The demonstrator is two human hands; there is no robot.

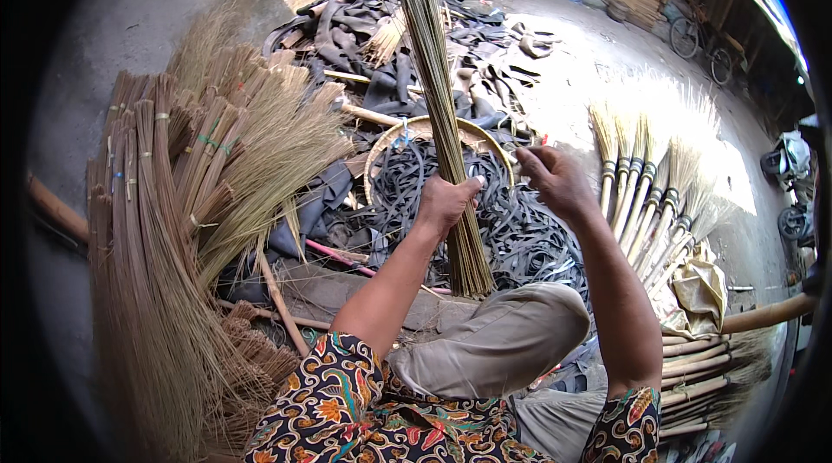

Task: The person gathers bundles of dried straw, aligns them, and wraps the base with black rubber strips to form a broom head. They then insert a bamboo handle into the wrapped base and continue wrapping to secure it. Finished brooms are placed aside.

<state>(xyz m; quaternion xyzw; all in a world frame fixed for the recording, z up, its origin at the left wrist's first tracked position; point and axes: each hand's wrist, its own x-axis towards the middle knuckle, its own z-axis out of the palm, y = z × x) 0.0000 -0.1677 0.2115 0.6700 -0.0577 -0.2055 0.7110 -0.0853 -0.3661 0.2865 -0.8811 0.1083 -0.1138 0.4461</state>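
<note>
My left hand [447, 204] is wrapped round a tall bundle of thin broom sticks [438, 103]. The bundle stands nearly upright, leaning slightly left at the top, its thicker cut ends low by my bent knee [511, 337]. To the right of the bundle, apart from it, my right hand [559, 181] is raised with the fingers curled and the fingertips drawn together. Whether anything small is between those fingertips I cannot make out. Behind the bundle lies a round woven tray [379, 151] of black rubber strips, and more rubber strips [542, 242] spill out beneath my right hand.
Large heaps of tied stick bundles [156, 168] rise at my left. Finished brooms with pale handles [641, 181] lie at the right, and more brooms [698, 376] sit nearer. Scrap black rubber [347, 34] is piled ahead. A bamboo pole [771, 314] juts in from the right.
</note>
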